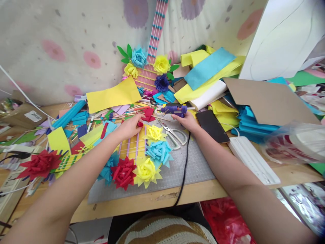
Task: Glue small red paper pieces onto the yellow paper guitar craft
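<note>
My right hand (186,120) is wrapped round a purple glue gun (174,110), whose black cord hangs over the table edge. My left hand (130,127) pinches a small red rolled piece of paper (140,124). Below it lies a yellow paper guitar (124,148) with purple strips and pale strings. Along its edge sit a yellow paper flower (147,172), a red paper flower (123,173) and a light blue paper flower (160,151). Scissors (175,134) with grey-white handles lie open between my hands.
A grey cutting mat (198,169) covers the table front. A black phone (212,126) and white power strip (254,160) lie right. A pink paper guitar (146,76) leans at the back. Cardboard (269,98), a yellow sheet (113,95) and scraps crowd the table.
</note>
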Available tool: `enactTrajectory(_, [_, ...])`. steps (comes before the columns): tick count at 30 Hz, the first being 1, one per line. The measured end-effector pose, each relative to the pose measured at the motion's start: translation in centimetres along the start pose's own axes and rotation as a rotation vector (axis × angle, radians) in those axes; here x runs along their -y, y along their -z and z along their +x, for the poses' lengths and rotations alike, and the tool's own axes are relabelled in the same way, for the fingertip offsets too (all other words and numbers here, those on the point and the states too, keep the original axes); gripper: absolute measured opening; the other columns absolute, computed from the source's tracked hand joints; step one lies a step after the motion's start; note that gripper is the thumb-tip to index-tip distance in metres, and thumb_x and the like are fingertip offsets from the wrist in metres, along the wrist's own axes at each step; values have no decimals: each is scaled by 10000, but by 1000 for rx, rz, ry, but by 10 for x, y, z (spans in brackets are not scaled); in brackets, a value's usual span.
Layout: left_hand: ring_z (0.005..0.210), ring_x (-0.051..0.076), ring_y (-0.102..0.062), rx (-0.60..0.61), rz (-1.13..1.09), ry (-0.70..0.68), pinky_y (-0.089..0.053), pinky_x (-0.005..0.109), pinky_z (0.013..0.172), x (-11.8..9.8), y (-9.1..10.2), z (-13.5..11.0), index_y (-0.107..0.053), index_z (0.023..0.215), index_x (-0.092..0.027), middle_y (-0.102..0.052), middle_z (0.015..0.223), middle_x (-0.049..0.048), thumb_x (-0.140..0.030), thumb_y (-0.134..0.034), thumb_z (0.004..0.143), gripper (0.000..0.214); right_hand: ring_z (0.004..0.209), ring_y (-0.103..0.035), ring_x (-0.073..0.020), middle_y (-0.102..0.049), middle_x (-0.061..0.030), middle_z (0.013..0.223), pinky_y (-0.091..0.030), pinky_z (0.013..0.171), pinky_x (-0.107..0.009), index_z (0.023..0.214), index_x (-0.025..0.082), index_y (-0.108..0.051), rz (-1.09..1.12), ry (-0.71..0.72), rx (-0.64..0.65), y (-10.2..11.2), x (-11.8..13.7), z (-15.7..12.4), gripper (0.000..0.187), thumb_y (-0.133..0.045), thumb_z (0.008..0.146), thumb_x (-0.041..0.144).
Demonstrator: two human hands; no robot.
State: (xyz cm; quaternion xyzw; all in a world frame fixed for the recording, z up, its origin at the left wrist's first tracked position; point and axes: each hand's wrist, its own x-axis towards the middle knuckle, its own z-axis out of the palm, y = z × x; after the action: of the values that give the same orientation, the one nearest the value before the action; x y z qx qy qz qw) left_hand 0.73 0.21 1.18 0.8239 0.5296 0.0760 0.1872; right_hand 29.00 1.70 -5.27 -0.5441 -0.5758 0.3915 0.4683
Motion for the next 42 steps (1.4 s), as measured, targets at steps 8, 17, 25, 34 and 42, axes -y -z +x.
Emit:
enactTrajectory(8, [894, 190, -644, -71, -237, 23, -532, 341, 786, 6, 22, -12, -497, 1275, -179, -671, 1099, 84, -264, -584, 703, 585, 721, -603, -243, -596, -47, 653, -530, 654, -390, 738, 208, -642, -9, -24, -8, 1, 0, 0, 599, -727, 507, 754])
enactTrajectory(17, [790, 198, -596, -184, -232, 259, -472, 339, 743, 35, 13, -44, -619, 835, -195, -678, 896, 55, -404, -622, 698, 250, 730, -618, -241, -622, -50, 665, -535, 695, -390, 752, 177, -667, -40, -29, -14, -1, -3, 1, 642, -714, 492, 762])
enactTrajectory(25, [726, 194, -562, -146, -170, 237, -418, 312, 663, 22, 8, -43, -646, 734, -206, -642, 787, 31, -407, -729, 642, 236, 758, -639, -257, -636, -61, 675, -557, 723, -402, 709, 184, -664, -50, -33, -7, -1, -7, 1, 592, -731, 504, 736])
enactTrajectory(34, [616, 192, -592, -108, -301, 372, -409, 299, 584, 14, 8, -43, -644, 615, -215, -662, 631, 11, -357, -731, 601, 168, 819, -652, -269, -694, -67, 744, -546, 800, -412, 741, 178, -695, -15, -21, -7, -1, -8, 2, 576, -752, 509, 701])
enactTrajectory(42, [782, 263, -692, -89, -257, 382, -479, 348, 734, 16, 15, -46, -728, 593, -244, -764, 760, 30, -379, -743, 583, 136, 835, -666, -281, -710, -77, 763, -549, 793, -422, 720, 176, -691, -45, -48, -19, -2, -8, 2, 540, -748, 525, 677])
